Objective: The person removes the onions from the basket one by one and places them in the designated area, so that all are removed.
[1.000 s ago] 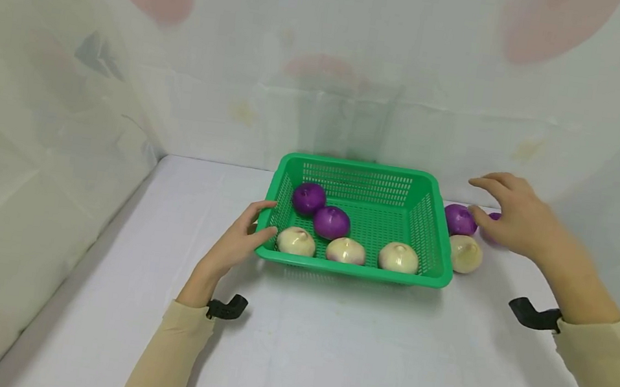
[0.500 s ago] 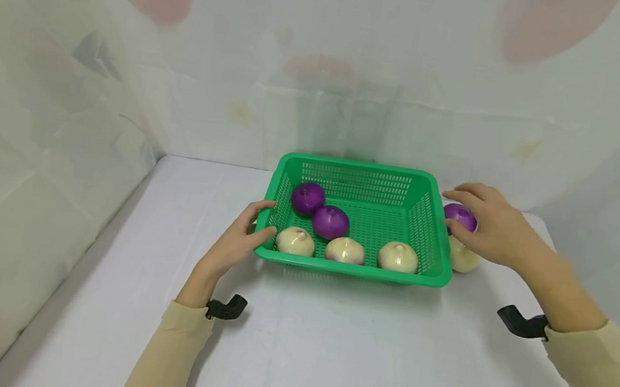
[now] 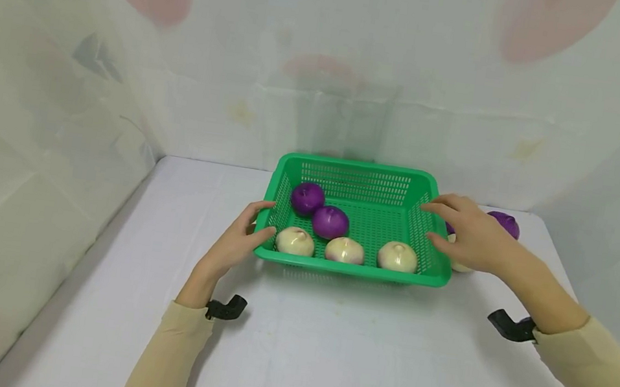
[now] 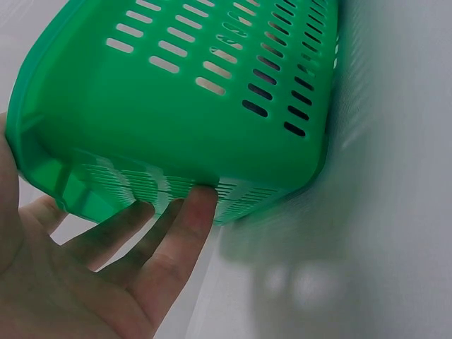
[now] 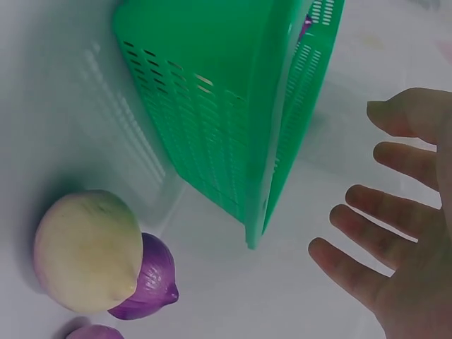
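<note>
A green plastic basket [image 3: 353, 270] with slotted walls stands on the table. Inside lie two purple onions [image 3: 331, 222] and, along its near side, three cream-coloured onions [image 3: 398, 257]. My left hand [image 3: 231, 245] holds the basket's left rim; in the left wrist view its fingertips touch the outer wall. Over the right rim hovers my right hand [image 3: 475, 236], fingers spread and holding nothing; in the right wrist view it is apart from the basket. Beneath and beyond it, another cream-coloured onion [image 5: 88, 251] and a purple onion [image 5: 152, 279] lie outside the basket, partly hidden in the head view.
One more purple onion [image 3: 504, 224] lies at the table's back right. A white cloth covers the table [image 3: 313, 351]. Patterned sheets [image 3: 219, 31] hang behind and at both sides. Black wrist cameras [image 3: 227, 307] sit on both wrists.
My right hand has moved left, from above the loose onions to the basket's right rim, uncovering the purple onion at the back right. My left hand has stayed on the basket.
</note>
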Demonstrator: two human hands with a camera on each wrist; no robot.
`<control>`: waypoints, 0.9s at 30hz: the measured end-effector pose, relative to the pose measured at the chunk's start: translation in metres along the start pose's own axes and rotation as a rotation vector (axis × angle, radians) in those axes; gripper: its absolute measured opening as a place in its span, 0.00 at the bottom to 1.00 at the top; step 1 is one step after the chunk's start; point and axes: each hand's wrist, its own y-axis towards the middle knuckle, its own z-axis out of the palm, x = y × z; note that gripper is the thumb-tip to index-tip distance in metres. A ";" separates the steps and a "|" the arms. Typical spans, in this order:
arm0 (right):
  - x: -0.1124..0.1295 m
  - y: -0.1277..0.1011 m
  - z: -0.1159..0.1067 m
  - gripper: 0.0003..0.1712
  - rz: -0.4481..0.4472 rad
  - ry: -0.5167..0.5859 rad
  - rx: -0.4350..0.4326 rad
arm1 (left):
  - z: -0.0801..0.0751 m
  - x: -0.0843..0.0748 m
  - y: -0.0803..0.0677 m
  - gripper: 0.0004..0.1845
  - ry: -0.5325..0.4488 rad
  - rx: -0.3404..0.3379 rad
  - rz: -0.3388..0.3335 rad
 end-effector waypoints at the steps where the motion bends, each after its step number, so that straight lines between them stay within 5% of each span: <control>1: 0.000 0.001 0.001 0.26 0.003 -0.004 0.018 | 0.000 0.000 0.000 0.32 0.002 -0.001 0.004; 10: 0.004 0.010 0.012 0.29 -0.012 -0.007 0.140 | -0.001 0.001 0.000 0.32 0.000 0.003 0.028; 17: 0.006 0.016 0.026 0.29 -0.046 -0.009 0.168 | 0.001 -0.027 -0.010 0.32 -0.011 0.015 -0.005; 27: 0.010 0.023 0.038 0.29 -0.054 -0.009 0.252 | 0.002 -0.027 -0.010 0.32 -0.017 0.017 -0.004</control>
